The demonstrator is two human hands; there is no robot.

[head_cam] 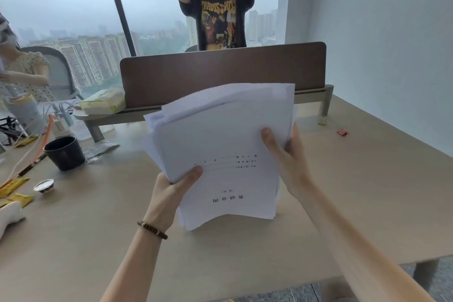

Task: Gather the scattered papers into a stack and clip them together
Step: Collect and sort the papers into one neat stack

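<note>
I am holding a loose stack of white papers (220, 144) up off the beige desk (343, 191), its lower edge just above or resting on the surface; I cannot tell which. My left hand (171, 191) grips the stack's left edge, thumb pressed on the top sheet. My right hand (284, 154) grips the right edge, thumb on top and fingers curled behind. The sheets are not squared: corners fan out at the top and left, and the bottom edge bows. I judge the main risk to be uneven sheets slipping free, or getting clipped crooked, because neither grip catches every page. Two binder clips wait well apart from the stack at the desk's far right, a pink clip (343, 132) and a yellow clip (323, 121); reaching for one means letting go with one hand, which could let the pile splay. To the left sits a black cup (65, 153), its contents hidden, and a small foil cup (44, 185) whose contents I cannot make out.
</note>
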